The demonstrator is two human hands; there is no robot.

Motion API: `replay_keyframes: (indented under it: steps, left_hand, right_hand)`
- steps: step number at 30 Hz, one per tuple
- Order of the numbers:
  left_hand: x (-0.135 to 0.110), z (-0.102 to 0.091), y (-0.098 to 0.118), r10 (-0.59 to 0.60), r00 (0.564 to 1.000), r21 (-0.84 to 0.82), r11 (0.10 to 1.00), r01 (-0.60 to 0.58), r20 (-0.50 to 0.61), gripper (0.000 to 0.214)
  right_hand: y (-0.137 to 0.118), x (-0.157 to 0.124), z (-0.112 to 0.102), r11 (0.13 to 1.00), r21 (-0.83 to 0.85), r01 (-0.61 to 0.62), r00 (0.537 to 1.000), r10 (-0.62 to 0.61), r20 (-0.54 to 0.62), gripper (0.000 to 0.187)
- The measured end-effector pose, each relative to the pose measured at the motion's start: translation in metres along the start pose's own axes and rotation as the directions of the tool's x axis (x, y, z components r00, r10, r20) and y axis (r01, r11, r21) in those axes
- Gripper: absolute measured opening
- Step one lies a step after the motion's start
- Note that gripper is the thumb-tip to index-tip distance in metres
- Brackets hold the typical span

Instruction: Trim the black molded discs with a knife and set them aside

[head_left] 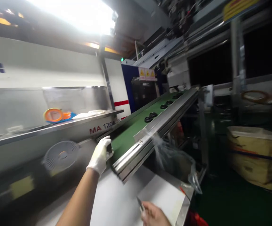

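Note:
My left hand (pixel 101 155), in a white glove, reaches to the lower end of a sloping green conveyor belt (pixel 131 133) and is closed on a small dark part (pixel 109 147). Several black round parts (pixel 150 116) lie further up the belt. My right hand (pixel 153 215), bare, is at the bottom of the view over a white table (pixel 117 201); its fingers pinch a thin metal tool (pixel 140 204).
A clear plastic bag (pixel 176 160) hangs beside the conveyor's metal side rail (pixel 155 135). An orange tape roll (pixel 54 115) lies on the machine's ledge at left. A grey round fan grille (pixel 60 156) stands below it. A lined cardboard box (pixel 253 155) stands on the floor at right.

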State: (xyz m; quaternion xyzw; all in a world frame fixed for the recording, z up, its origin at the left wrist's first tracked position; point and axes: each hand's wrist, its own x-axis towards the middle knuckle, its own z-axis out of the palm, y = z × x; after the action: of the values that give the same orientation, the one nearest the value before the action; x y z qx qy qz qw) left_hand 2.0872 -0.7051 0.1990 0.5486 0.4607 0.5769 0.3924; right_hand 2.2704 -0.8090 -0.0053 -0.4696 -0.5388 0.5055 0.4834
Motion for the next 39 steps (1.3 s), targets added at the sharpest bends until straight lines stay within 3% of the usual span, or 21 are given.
replay_keyframes:
  steps: [2,4,5,8,10,11,13,15,20,23,25,34,36,39]
  left_hand:
    - [-0.062,-0.046,-0.011,-0.089,0.993,-0.138,0.987,0.078,-0.071,0.037]
    - [-0.131,-0.084,-0.029,-0.221,0.967,-0.333,0.928,0.169,-0.125,0.031]
    - [-0.165,-0.099,-0.039,-0.315,0.937,-0.481,0.852,0.209,-0.15,0.027]
    - [-0.252,-0.128,-0.072,-0.586,0.782,-0.799,0.566,0.204,-0.215,0.02]
    - [-0.29,-0.137,-0.087,-0.7,0.679,-0.896,0.421,0.142,-0.222,0.023]
    - [-0.302,-0.14,-0.092,-0.732,0.648,-0.926,0.361,0.108,-0.21,0.025]
    - [-0.312,-0.142,-0.096,-0.752,0.631,-0.954,0.293,0.061,-0.191,0.025]
    - [-0.31,-0.14,-0.095,-0.725,0.658,-0.957,0.288,0.019,-0.205,0.014]
    - [-0.296,-0.124,-0.096,-0.632,0.756,-0.959,0.283,0.02,-0.17,0.004]
    - [-0.294,-0.115,-0.098,-0.613,0.775,-0.958,0.285,0.033,-0.155,0.008]
    - [-0.292,-0.11,-0.097,-0.623,0.76,-0.956,0.295,0.011,-0.183,0.009]
    - [-0.279,-0.101,-0.095,-0.681,0.634,-0.916,0.385,-0.114,-0.366,0.01]
    - [-0.28,-0.104,-0.098,-0.67,0.654,-0.913,0.399,-0.081,-0.351,0.017]
    - [-0.284,-0.112,-0.099,-0.674,0.713,-0.927,0.364,0.09,-0.195,0.035]
  right_hand:
    - [-0.016,-0.02,0.021,0.999,0.042,-0.031,0.996,0.027,0.089,0.037]
    - [-0.04,-0.039,0.041,0.997,0.012,0.078,0.978,-0.079,0.192,0.025]
    - [-0.053,-0.049,0.052,0.99,-0.027,0.14,0.958,-0.128,0.255,0.021]
    - [-0.08,-0.079,0.089,0.946,-0.145,0.289,0.882,-0.204,0.425,0.022]
    - [-0.086,-0.098,0.113,0.911,-0.213,0.354,0.835,-0.205,0.51,0.025]
    - [-0.085,-0.107,0.122,0.891,-0.249,0.38,0.817,-0.198,0.541,0.026]
    - [-0.08,-0.121,0.137,0.838,-0.332,0.434,0.793,-0.181,0.581,0.025]
    - [-0.071,-0.129,0.146,0.767,-0.427,0.479,0.79,-0.164,0.591,0.025]
    - [-0.055,-0.13,0.153,0.563,-0.642,0.521,0.825,-0.137,0.549,0.03]
    - [-0.05,-0.13,0.153,0.458,-0.727,0.512,0.849,-0.136,0.511,0.028]
    - [-0.047,-0.131,0.153,0.409,-0.765,0.498,0.863,-0.149,0.483,0.028]
    - [-0.031,-0.143,0.161,0.431,-0.758,0.489,0.872,-0.206,0.445,0.024]
    - [-0.031,-0.144,0.161,0.449,-0.752,0.482,0.874,-0.183,0.45,0.022]
    - [-0.034,-0.141,0.157,0.5,-0.73,0.465,0.874,-0.129,0.468,0.022]
